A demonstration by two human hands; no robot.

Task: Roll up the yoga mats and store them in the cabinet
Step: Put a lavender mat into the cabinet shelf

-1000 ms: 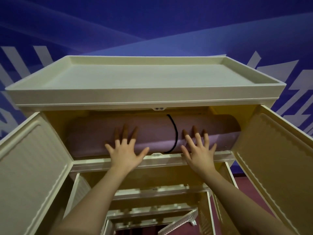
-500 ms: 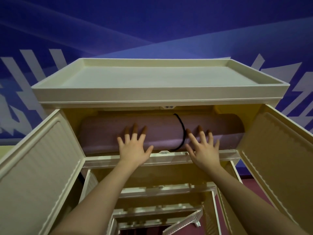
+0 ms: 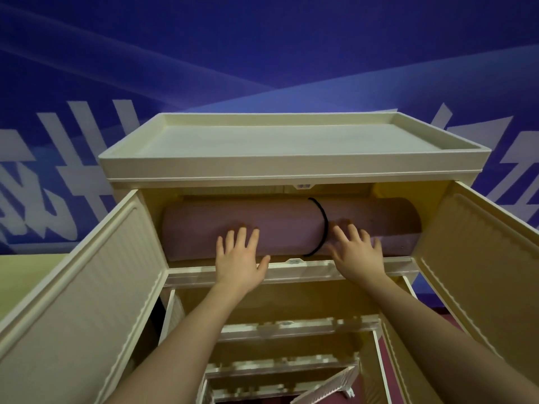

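The rolled purple foam yoga mat (image 3: 262, 225) with the thin black elastic band (image 3: 322, 225) around it lies sideways in the top compartment of the cream plastic cabinet (image 3: 192, 167), whose two doors hang wide open. The left hand (image 3: 237, 258) and right hand (image 3: 357, 252) are flat and spread on its front, gripping nothing. I'd push evenly with both palms so it slides in straight, since the right end looks close to the side wall and could catch the door.

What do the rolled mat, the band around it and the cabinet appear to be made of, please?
Rolled mat: probably foam, matte mauve; its soft dull surface has no sheen.
Band: thin black cord, perhaps elastic; it hugs the roll closely.
Cabinet: likely moulded plastic, cream, smooth satin; ribbed door panels and rounded rims suggest it.
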